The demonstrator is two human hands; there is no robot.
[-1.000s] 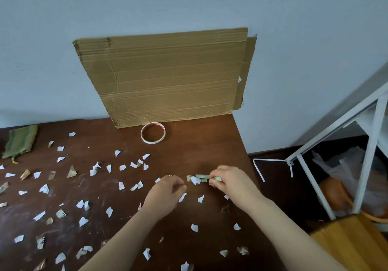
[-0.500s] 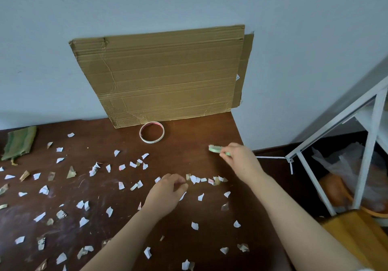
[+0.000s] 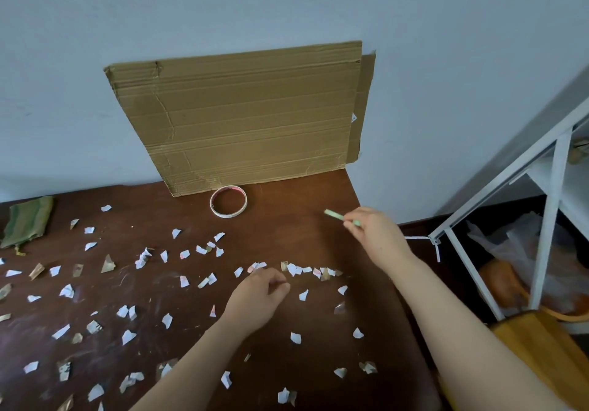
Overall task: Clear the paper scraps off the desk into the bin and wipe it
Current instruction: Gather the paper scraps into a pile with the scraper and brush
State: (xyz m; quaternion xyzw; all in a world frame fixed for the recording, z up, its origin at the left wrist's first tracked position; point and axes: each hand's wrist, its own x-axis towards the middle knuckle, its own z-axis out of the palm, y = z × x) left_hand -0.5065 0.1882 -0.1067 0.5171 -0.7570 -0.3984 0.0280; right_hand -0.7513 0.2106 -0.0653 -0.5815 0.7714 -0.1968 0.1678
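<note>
Paper scraps (image 3: 295, 338), mostly white with a few brownish ones, lie strewn over the dark brown desk (image 3: 287, 238) from the near edge at 6 o'clock out to 9 o'clock. A short row of them is bunched just beyond the left hand (image 3: 256, 300). That hand sits low over the middle of the desk, fingers curled in and tips drawn together. Whether they pinch a scrap I cannot tell. At 2 o'clock from it, the right hand (image 3: 377, 235) hovers near the desk's right edge. It pinches a pale green strip (image 3: 334, 214) between thumb and fingertips, and the strip pokes toward 10 o'clock. Farther back at 12 o'clock a tape ring (image 3: 228, 215) lies flat, just in front of a cardboard sheet (image 3: 255, 117) that leans on the wall. A green cloth (image 3: 27, 221) lies at 9 o'clock. Off the desk at 3 o'clock stands a white metal rack (image 3: 554, 187), with a plastic bag (image 3: 526, 251) beneath it.
</note>
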